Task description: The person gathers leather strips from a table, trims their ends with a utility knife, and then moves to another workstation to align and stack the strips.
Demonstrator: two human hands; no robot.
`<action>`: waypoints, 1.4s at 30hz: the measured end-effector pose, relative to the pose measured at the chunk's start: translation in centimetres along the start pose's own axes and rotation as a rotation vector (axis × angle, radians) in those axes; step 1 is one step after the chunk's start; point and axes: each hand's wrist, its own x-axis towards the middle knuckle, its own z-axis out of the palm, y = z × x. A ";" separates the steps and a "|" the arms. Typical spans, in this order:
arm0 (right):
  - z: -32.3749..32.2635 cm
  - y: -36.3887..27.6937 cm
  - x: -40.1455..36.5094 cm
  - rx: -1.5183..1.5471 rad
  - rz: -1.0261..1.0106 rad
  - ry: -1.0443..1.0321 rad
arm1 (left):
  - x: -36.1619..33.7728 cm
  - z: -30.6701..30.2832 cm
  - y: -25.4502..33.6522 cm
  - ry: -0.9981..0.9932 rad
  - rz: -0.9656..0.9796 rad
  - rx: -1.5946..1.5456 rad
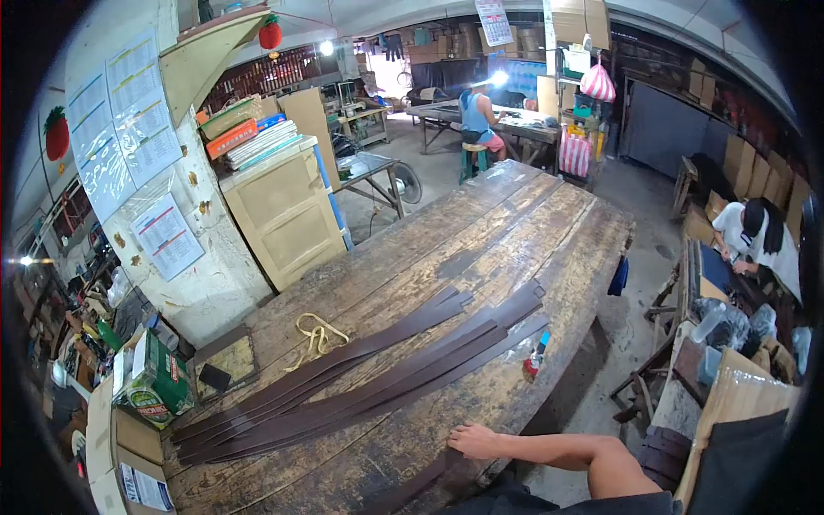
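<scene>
My right hand (474, 440) reaches in from the lower right and rests at the near edge of the wooden table (481, 240). Its fingers are bent down and closed at the end of a dark brown leather strip (403, 493), which runs off the bottom of the view; the fingertips are partly hidden. My left hand is out of view. Beyond my right hand, a fanned bundle of long dark brown leather strips (369, 378) lies across the tabletop. To the right of the bundle is a small red and blue tool or bottle (536, 356).
A yellow cord (319, 333) lies behind the strips. At left are a green box (159, 378) and an open carton (129, 446). One person (478, 120) sits at a far table; another person (760, 236) works at the right bench. A cabinet (283, 210) stands beyond the table.
</scene>
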 end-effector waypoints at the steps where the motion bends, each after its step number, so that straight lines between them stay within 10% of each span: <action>1: 0.2 0.4 -0.4 -0.007 -0.001 0.027 | -0.1 0.0 0.7 0.055 0.013 0.004; 15: 2.4 5.7 -2.1 0.030 -0.067 0.182 | 14.6 7.8 20.1 0.029 0.294 -0.099; 22: -0.7 6.9 -7.1 0.327 0.297 0.190 | 16.0 6.8 21.8 -0.029 0.239 -0.207; 29: 1.4 12.1 -12.6 0.323 0.668 0.630 | 16.0 6.9 22.1 -0.007 0.235 -0.249; 42: 1.7 19.5 -10.0 0.333 1.077 0.435 | 15.7 6.8 22.1 0.002 0.266 -0.260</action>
